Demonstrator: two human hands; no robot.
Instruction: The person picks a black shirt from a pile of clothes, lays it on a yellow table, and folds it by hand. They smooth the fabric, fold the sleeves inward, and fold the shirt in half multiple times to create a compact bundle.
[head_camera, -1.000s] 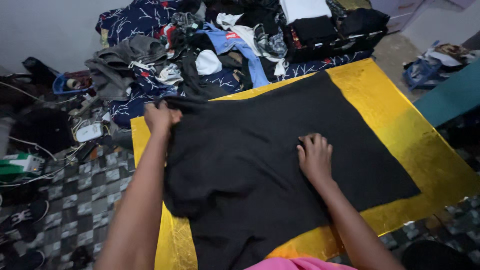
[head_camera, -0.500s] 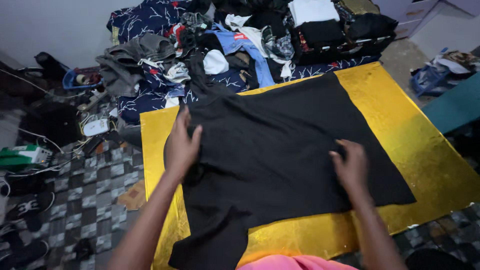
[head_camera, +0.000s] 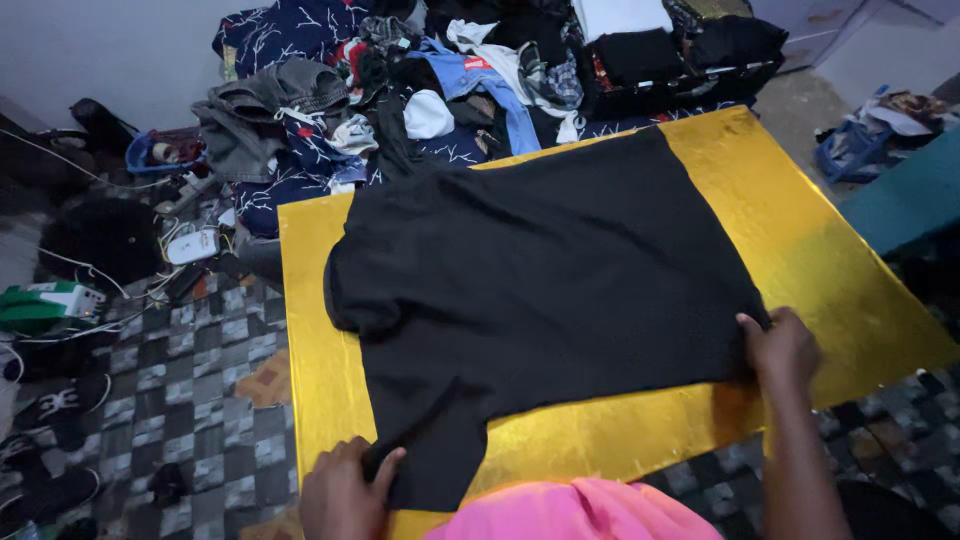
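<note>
A: Where is the shirt (head_camera: 540, 280)?
B: Flat on the gold surface (head_camera: 800, 240), long axis left to right.
A: Hands?
B: Left hand (head_camera: 345, 490) pinches the near-left sleeve; right hand (head_camera: 782, 345) grips the near-right hem corner.

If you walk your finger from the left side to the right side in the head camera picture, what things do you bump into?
Green and white box → white charger → left hand → black shirt → right hand → teal surface
</note>
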